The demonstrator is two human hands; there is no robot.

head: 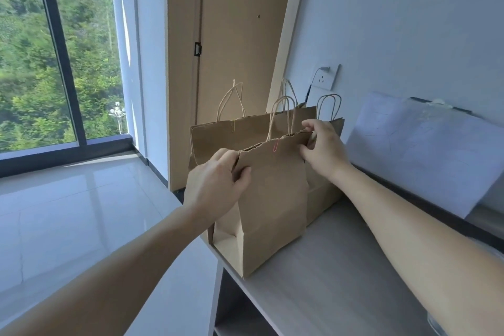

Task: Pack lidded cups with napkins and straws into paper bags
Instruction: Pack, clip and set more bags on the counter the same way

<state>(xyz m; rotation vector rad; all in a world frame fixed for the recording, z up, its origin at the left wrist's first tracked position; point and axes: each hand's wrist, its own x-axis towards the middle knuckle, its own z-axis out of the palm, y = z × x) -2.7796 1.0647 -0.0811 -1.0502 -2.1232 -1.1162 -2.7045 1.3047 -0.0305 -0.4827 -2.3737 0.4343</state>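
A brown paper bag (272,199) with twisted handles stands near the left end of the grey counter (327,267), its top pressed flat and held by a red paper clip (275,145). My left hand (215,185) grips the bag's upper left corner. My right hand (324,147) pinches its upper right corner. Two more brown bags stand close behind: one (226,133) at the left with a yellow clip, one (324,191) at the right, partly hidden. No cups, napkins or straws are visible.
White sheets of paper (425,150) lean against the wall at the right. A wall socket (326,78) with a plugged cable sits above the bags. A wooden door (237,35) stands behind. The counter ends at the left, with tiled floor (68,213) below.
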